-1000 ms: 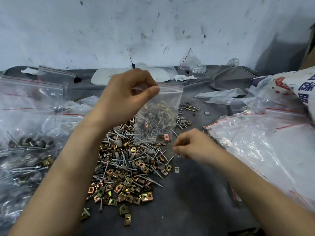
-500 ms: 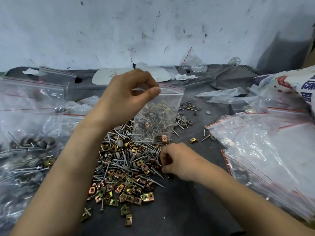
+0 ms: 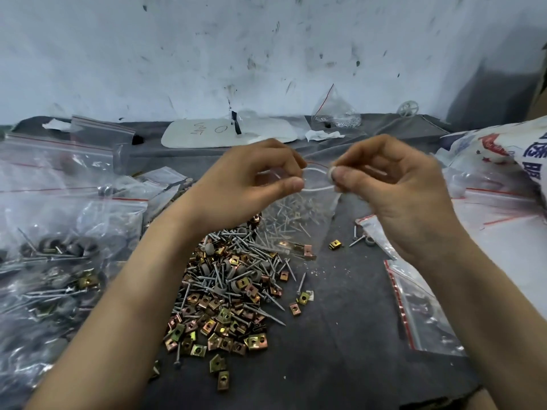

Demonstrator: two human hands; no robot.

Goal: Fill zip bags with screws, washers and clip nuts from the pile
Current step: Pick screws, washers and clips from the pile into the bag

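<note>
While left hand [image 3: 242,184] pinches bag [image 3: 296,223], right hand [image 3: 396,187] has raised washer [image 3: 331,175].

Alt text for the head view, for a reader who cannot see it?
The left hand holds a clear zip bag open by a pile of screws, washers and clip nuts; the right hand pinches a grey washer at its mouth. Filled bags lie left.

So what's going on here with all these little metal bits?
A person is bagging hardware. The left hand pinches the rim of a clear zip bag, already partly filled with screws, holding it open above the pile on the table. The right hand pinches a small grey washer at the bag's mouth, not yet dropped in.
</note>
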